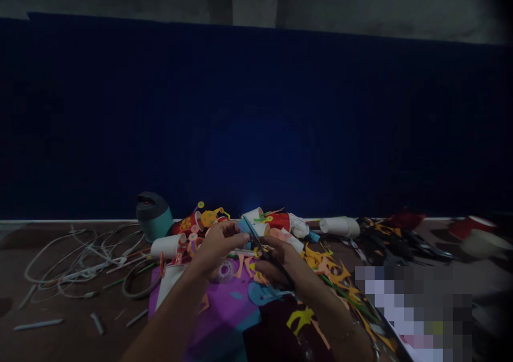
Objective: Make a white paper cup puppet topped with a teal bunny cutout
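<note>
My left hand (223, 244) pinches a small piece of blue paper (245, 227) between thumb and fingers. My right hand (282, 263) is closed on the dark handles of a pair of scissors (256, 238), whose blades point up and left beside the blue paper. Whether the blades touch the paper I cannot tell. Below both hands lie a purple sheet (216, 319), a blue paper cutout (262, 293) and a clear tape roll (225, 270). Yellow paper scraps (300, 319) rest on a dark sheet near my right wrist.
A teal and dark container (154, 217) stands at the back left, near tangled white cables (88, 266). White paper cups (166, 246) and red cups (279, 222) lie along the back edge. Orange paper offcuts (328, 268) spread to the right. A dark blue panel (256, 121) rises behind.
</note>
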`<state>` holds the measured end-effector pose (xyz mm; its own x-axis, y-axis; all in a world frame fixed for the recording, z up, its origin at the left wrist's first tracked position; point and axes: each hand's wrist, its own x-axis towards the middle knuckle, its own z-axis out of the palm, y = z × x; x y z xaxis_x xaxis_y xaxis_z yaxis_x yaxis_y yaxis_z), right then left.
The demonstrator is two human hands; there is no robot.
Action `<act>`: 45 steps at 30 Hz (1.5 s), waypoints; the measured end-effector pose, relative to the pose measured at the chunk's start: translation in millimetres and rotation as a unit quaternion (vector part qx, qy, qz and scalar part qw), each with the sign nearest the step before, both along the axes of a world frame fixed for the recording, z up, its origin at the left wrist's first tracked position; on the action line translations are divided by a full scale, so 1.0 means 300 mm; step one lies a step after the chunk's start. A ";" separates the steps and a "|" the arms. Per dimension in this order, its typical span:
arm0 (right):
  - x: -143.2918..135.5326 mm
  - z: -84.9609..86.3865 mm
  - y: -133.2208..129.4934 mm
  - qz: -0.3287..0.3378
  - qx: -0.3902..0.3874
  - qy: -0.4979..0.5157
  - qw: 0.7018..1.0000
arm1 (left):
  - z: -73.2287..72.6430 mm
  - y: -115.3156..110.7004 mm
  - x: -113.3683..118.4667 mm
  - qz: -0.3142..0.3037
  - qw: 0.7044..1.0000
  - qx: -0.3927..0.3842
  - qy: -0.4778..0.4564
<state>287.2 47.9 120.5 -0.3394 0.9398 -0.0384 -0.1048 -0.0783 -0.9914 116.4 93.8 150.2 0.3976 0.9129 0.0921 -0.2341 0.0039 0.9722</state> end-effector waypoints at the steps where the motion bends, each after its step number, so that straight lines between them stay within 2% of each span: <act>1: -0.001 0.001 0.001 -0.002 -0.003 -0.003 1.000 | 0.000 0.000 0.000 0.000 1.000 -0.002 0.002; 10: 0.001 0.024 0.000 -0.038 -0.001 -0.025 0.999 | 0.000 0.009 -0.007 0.023 0.999 0.003 0.023; 15: -0.001 0.010 0.008 -0.050 -0.002 -0.037 0.998 | -0.003 0.011 -0.003 0.065 0.997 0.012 0.040; 20: -0.010 -0.006 0.012 -0.033 0.012 -0.003 0.999 | -0.013 0.012 0.001 0.042 0.998 0.017 0.038; 29: -0.004 -0.035 0.025 -0.038 -0.005 -0.001 0.999 | -0.016 0.011 0.000 0.041 0.999 0.012 0.027; 32: -0.006 -0.033 0.026 -0.045 -0.004 -0.010 0.999 | -0.015 0.011 0.003 0.044 0.999 0.013 0.022; 38: -0.016 -0.013 0.013 -0.015 0.029 0.030 0.999 | -0.018 0.008 0.009 0.042 0.999 0.009 0.030; 45: -0.017 -0.004 0.016 -0.028 0.016 0.006 0.999 | -0.015 0.005 0.008 0.023 1.000 0.004 0.020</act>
<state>282.1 52.7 119.2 -0.2864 0.9581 -0.0051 -0.1194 -0.0410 -0.9920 118.8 95.2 145.7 0.3595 0.9293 0.0845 -0.1952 -0.0137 0.9807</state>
